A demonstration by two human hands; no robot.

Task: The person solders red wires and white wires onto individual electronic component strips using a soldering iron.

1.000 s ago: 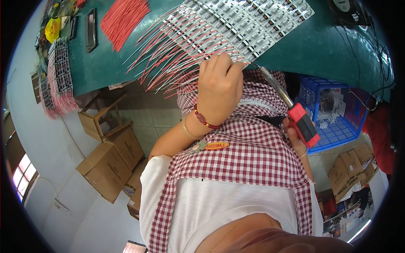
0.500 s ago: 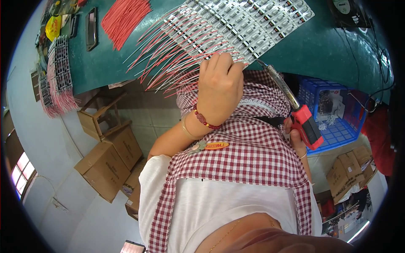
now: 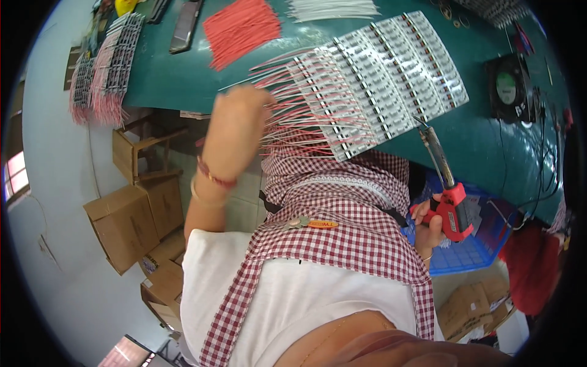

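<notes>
My right hand [image 3: 429, 225] grips the red handle of a soldering gun [image 3: 449, 205]. Its thin metal tip points up at the lower right edge of a panel of small silvery circuit boards [image 3: 373, 79]. Red and white wires [image 3: 293, 116] fan out from the panel's left side, some hanging over the table edge. Beside their loose ends is my left hand [image 3: 235, 125], slightly blurred, its back up and its fingers curled closed. What they may hold is hidden beneath the hand.
On the green table [image 3: 165, 85] lie a bundle of red wires [image 3: 241, 30], a bundle of white wires [image 3: 333, 8] and a phone [image 3: 185, 27]. Wired boards [image 3: 113, 67] hang over the left edge. A black fan-like device [image 3: 510, 88] stands right; a blue crate [image 3: 471, 254] sits below.
My left hand has moved left from the panel's near edge to the wire ends. The view has shifted, showing more of the table's far side. The soldering gun stays in my right hand.
</notes>
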